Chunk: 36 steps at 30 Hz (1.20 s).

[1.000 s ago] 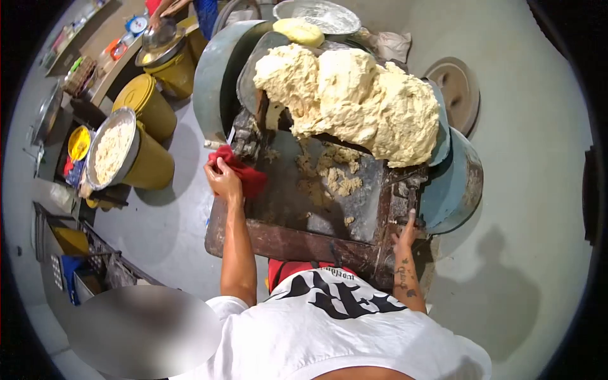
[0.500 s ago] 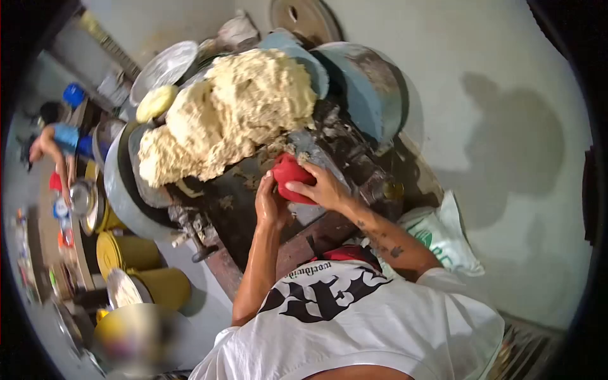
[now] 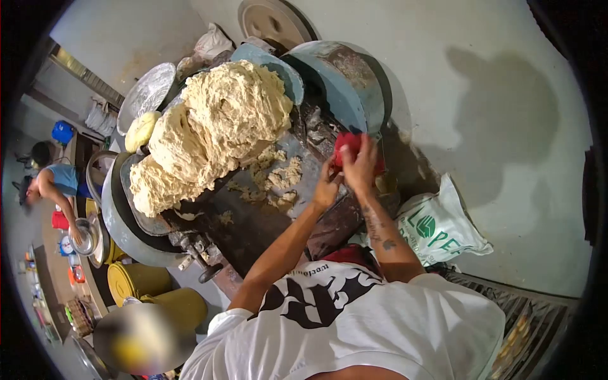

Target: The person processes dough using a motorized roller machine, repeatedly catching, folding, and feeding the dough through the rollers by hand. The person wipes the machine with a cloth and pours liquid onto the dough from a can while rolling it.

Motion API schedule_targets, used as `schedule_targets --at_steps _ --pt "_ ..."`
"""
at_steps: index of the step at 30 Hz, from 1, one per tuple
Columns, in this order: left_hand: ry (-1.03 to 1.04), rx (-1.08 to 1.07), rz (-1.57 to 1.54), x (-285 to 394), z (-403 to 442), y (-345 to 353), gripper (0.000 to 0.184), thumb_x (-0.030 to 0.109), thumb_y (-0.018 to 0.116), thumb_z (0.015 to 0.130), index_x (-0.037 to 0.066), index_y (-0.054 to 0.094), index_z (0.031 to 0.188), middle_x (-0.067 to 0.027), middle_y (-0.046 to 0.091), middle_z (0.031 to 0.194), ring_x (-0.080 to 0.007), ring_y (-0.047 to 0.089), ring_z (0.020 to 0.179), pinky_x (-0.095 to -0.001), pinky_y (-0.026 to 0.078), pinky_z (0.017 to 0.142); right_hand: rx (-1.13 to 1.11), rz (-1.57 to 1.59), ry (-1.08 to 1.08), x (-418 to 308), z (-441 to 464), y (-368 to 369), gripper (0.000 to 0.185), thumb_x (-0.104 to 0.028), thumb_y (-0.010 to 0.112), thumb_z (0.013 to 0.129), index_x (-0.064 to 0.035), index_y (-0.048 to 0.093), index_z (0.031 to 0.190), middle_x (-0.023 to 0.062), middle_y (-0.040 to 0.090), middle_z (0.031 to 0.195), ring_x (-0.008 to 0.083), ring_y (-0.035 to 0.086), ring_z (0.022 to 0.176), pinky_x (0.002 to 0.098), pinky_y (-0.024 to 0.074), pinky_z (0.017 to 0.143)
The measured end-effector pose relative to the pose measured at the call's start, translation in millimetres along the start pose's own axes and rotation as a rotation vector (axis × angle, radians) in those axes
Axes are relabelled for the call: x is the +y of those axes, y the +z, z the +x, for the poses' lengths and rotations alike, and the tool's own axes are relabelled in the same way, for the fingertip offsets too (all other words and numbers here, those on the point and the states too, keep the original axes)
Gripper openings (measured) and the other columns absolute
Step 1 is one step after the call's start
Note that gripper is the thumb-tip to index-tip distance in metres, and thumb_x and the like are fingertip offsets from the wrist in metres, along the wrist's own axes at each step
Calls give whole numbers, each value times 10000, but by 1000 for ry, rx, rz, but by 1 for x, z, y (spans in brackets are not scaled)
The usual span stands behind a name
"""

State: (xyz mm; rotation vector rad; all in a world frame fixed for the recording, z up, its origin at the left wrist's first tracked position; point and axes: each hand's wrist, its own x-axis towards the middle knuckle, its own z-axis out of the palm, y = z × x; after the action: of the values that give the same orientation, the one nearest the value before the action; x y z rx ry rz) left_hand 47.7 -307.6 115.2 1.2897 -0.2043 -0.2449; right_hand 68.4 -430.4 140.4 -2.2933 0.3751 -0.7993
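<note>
My right hand (image 3: 361,164) is wrapped around a red rounded object (image 3: 346,144), at the right side of the dough machine. Its exact kind is hard to make out. My left hand (image 3: 326,189) is at the near left side of the same object, fingers curled up against its edge. Left of my hands, a large lumpy mass of pale dough (image 3: 237,111) is heaped over the machine's dark metal bed (image 3: 310,161). Loose dough scraps (image 3: 285,177) lie on the bed between the heap and my hands.
Blue-grey metal guards (image 3: 342,82) stand behind the bed. A white printed sack (image 3: 440,225) leans at the right, by the wall. Yellow buckets (image 3: 136,282) stand at lower left. Farther left, another person (image 3: 57,187) reaches over a metal bowl (image 3: 83,237).
Both hands have moved right with the red object, from over the middle of the bed to its right edge. Dough scraps on the bed show more fully. The view has shifted slightly.
</note>
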Motion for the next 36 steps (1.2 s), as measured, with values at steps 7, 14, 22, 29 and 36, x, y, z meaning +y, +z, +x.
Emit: schedule_targets --at_steps 7,14,22,29,36 --pt "-431 0 154 40 -64 -97 395 287 539 1058 48 560 1373 -85 590 1359 -228 558 1251 -394 470 1015 23 393 154 23 -10 52 907 -327 817 831 -66 301 1530 249 339 1490 438 343 1389 543 304 1149" --pt "-664 394 2 63 -165 -152 276 289 547 1060 84 654 1213 -56 662 1200 -202 620 1113 -404 525 930 161 741 433 43 -17 101 869 -193 760 792 -26 292 1504 191 398 1434 339 381 1367 461 264 1169" --pt "-782 226 -188 80 -140 -127 337 332 522 1065 91 610 1283 -83 630 1273 -263 593 1204 -468 497 1008 -263 1412 1353 25 35 53 524 -532 705 777 -262 577 1208 153 550 1182 438 555 1001 676 494 829" --pt "-648 362 -136 92 -190 -157 382 389 556 1043 93 607 1280 -114 611 1286 -288 588 1217 -476 496 1011 188 271 171 25 -43 75 893 -326 793 815 39 340 1493 210 476 1443 372 442 1366 486 282 1180" --pt "-630 528 -135 93 -229 -176 331 353 560 1051 80 638 1222 -92 659 1190 -256 638 1115 -437 537 951 50 1054 641 46 -22 100 761 -287 753 832 -37 381 1447 132 502 1363 320 497 1253 463 406 1068"
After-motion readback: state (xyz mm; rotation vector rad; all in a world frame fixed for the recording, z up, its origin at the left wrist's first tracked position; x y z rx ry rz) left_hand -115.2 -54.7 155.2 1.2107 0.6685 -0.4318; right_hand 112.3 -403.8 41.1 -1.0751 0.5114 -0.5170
